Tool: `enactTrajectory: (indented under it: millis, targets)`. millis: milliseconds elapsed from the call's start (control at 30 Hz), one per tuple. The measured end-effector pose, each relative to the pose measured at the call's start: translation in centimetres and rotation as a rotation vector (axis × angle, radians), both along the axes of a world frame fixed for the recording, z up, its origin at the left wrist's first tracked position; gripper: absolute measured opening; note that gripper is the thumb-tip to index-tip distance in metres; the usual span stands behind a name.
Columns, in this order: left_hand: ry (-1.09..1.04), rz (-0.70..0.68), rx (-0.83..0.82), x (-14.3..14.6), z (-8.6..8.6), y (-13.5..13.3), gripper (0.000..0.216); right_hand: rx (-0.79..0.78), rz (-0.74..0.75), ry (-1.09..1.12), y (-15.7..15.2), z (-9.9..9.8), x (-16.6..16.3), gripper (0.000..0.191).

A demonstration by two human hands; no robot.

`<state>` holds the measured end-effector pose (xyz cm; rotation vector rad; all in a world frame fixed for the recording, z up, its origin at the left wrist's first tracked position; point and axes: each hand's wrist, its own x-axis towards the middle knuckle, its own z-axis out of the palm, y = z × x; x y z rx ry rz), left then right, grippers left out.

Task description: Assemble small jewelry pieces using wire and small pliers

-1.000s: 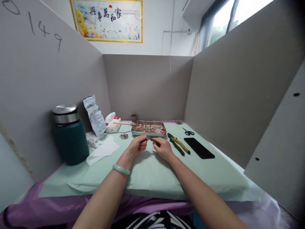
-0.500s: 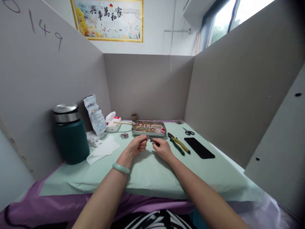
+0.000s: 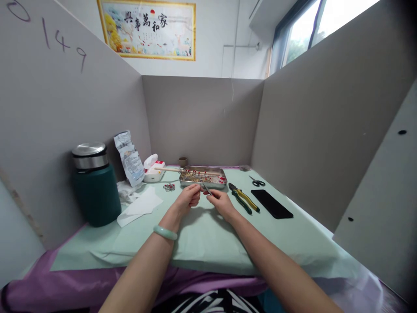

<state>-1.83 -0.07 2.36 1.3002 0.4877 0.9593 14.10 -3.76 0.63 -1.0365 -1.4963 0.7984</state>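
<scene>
My left hand (image 3: 189, 196) is closed in a pinch in front of the metal tray, with a jade-green bangle (image 3: 165, 232) on its wrist. Whatever its fingertips hold is too small to make out. Just to its right, my right hand (image 3: 221, 203) grips a slim pointed metal tool (image 3: 207, 189), whose tip points up and left near the left fingertips. Its exact kind is not clear. Behind both hands lies the shallow metal tray (image 3: 202, 184) with small red and gold-coloured beads. A small cluster of beaded pieces (image 3: 169, 187) sits left of the tray.
Green-and-yellow handled pliers (image 3: 243, 199), black scissors (image 3: 257, 181) and a black phone (image 3: 272, 203) lie at right. At left stand a dark green flask (image 3: 96, 187), a foil pouch (image 3: 129, 158), a tissue pack (image 3: 154, 170) and white paper (image 3: 140, 206). Grey partitions (image 3: 202, 119) enclose the table.
The tool in my right hand has turned a little, its tip now angled more upward. Both hands stay in nearly the same place, and the camera view has shifted slightly.
</scene>
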Motion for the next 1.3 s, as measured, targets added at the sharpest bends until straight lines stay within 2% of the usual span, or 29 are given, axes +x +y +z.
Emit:
enactTrajectory:
  millis: [100,300,533,633,833,1000,1133,1300]
  targets:
    - [0.035,0.066,0.021,0.1,0.0,0.0,0.029,-0.003,-0.059,-0.040,0.2,-0.1,0.2,0.032]
    - [0.112,0.159,0.064,0.3,-0.2,0.1,0.028,0.058,-0.061,-0.201,0.5,-0.8,0.6,0.031]
    - [0.307,0.318,0.179,0.8,-0.3,0.2,0.022,0.128,-0.153,-0.364,0.6,-1.0,0.5,0.029]
    - [0.406,0.413,0.275,1.0,-0.6,0.7,0.022,0.169,-0.224,-0.457,0.5,-1.0,0.4,0.028]
    - [0.659,0.603,0.587,1.0,-1.0,1.1,0.024,0.168,-0.365,-0.650,-0.2,-1.0,0.2,0.028]
    - [0.778,0.641,0.664,1.1,-1.3,1.1,0.026,0.142,-0.445,-0.747,-0.7,-0.9,-0.1,0.027]
    - [0.777,0.651,0.662,1.2,-1.2,1.0,0.025,0.113,-0.434,-0.680,-0.6,-0.9,-0.2,0.027]
    - [0.694,0.628,0.598,1.1,-0.7,0.9,0.022,0.020,-0.246,-0.343,0.2,-0.9,-0.3,0.025]
